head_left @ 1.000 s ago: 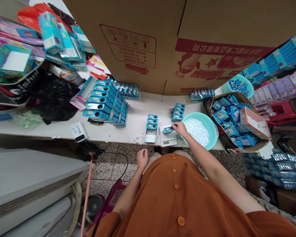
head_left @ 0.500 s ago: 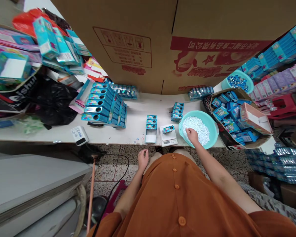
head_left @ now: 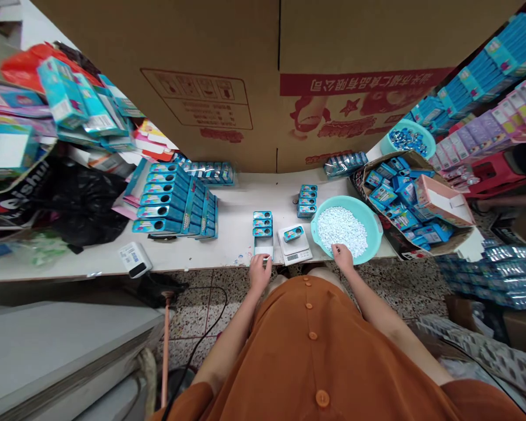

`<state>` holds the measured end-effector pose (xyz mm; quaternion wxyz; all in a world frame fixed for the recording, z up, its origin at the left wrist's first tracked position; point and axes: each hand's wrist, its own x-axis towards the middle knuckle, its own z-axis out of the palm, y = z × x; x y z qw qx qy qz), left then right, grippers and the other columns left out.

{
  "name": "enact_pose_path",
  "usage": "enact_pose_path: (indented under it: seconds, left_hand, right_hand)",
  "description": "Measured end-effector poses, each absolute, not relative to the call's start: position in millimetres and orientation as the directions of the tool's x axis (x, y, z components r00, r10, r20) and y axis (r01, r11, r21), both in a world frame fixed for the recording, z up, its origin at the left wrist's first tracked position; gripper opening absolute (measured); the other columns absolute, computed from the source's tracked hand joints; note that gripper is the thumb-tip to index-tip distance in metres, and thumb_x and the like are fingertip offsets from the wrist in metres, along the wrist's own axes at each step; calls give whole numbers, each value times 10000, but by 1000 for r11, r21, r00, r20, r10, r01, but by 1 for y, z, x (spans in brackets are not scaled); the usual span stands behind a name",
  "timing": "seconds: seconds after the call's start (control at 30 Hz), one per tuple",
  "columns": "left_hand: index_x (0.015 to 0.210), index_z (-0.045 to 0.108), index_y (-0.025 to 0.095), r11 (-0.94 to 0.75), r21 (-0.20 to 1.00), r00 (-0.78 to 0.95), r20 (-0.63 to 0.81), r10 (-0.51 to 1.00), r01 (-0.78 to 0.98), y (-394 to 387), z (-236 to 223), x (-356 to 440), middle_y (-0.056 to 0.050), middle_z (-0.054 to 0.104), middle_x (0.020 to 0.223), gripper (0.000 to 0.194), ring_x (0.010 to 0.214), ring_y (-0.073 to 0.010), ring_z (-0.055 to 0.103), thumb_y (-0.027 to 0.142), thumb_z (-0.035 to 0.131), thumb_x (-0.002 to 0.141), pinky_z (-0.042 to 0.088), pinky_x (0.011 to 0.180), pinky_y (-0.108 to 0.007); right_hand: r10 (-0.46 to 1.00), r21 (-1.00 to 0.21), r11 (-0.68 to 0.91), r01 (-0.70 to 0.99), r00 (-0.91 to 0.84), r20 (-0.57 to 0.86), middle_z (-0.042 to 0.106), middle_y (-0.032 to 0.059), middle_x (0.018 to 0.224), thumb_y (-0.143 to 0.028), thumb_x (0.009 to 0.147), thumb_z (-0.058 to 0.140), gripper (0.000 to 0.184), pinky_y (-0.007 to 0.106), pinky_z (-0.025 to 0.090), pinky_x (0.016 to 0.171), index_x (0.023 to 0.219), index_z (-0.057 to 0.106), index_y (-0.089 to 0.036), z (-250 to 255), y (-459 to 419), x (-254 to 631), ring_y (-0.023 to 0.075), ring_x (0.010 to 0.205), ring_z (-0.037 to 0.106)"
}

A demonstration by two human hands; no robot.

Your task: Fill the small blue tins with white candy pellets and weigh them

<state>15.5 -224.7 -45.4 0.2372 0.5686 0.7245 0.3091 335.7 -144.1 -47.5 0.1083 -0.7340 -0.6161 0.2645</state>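
My right hand (head_left: 342,255) rests at the near rim of a teal basin (head_left: 374,225) full of small white tablets (head_left: 341,228), fingers curled in a pinch; what they hold is too small to make out. My left hand (head_left: 260,271) touches the near edge of the white table (head_left: 236,204) by a small white tray (head_left: 263,251), fingers curled. A small blue tin (head_left: 293,233) sits on a white digital scale (head_left: 294,245) between my hands. A short stack of blue tins (head_left: 262,223) stands behind the tray, another stack (head_left: 307,200) behind the scale.
A tall pile of blue boxes (head_left: 175,199) stands on the table's left, a black bag (head_left: 76,199) beyond. A cardboard box of blue packs (head_left: 409,202) sits right of the basin. A big brown carton (head_left: 267,76) walls the back. A white device (head_left: 132,260) lies near the table edge.
My left hand rose from beside my lap to the table edge by the tray. My right hand drew back from the middle of the tablets to the basin's near rim.
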Motion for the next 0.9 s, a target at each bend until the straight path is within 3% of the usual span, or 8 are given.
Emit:
enact_pose_path:
  seconds: [0.1, 0.23, 0.43, 0.67, 0.9]
  left_hand:
    - [1076, 541, 180, 5, 680, -99, 100, 990, 733, -176, -22, 40, -112, 577, 1079, 313, 1069, -248, 492, 396, 474, 859, 373, 966, -396]
    - [1289, 376, 143, -105, 581, 62, 94, 994, 807, -125, -16, 74, -180, 421, 1319, 622, 1256, -314, 346, 410, 601, 774, 293, 1034, -451]
    - [1062, 507, 183, -82, 466, 183, -175, 967, 881, -110, -19, 86, -136, 574, 1045, 268, 1034, -263, 508, 173, 527, 795, 375, 895, -404]
    - [1168, 475, 256, -49, 521, 129, -117, 985, 852, -171, 8, 26, -72, 555, 1116, 437, 1053, -245, 488, 125, 520, 754, 397, 875, -362]
    - [1173, 498, 264, 12, 466, 55, -130, 990, 885, -179, 1, -29, -72, 538, 1107, 465, 1009, -237, 518, 95, 489, 740, 436, 868, -357]
  right_hand:
    - [961, -523, -187, 831, 44, -274, 650, 90, 893, -440, 853, 310, 423, 301, 398, 795, 821, 645, -183, -48, -152, 335, 202, 874, 557]
    - [966, -598, -146, 788, -17, -259, 653, 112, 967, -483, 851, 326, 435, 341, 400, 868, 885, 646, -190, -46, -158, 336, 230, 950, 558]
    - [970, -625, -107, 773, -56, -235, 659, 121, 932, -541, 837, 335, 456, 370, 423, 856, 844, 650, -212, -52, -159, 339, 251, 919, 576]
    - [979, -568, -83, 819, -41, -201, 663, 129, 878, -529, 862, 284, 483, 368, 421, 821, 795, 639, -209, -59, -158, 338, 250, 868, 579]
    - [978, -508, -118, 853, 10, -210, 655, 128, 828, -523, 877, 258, 496, 350, 404, 771, 745, 612, -201, -60, -157, 335, 243, 821, 574]
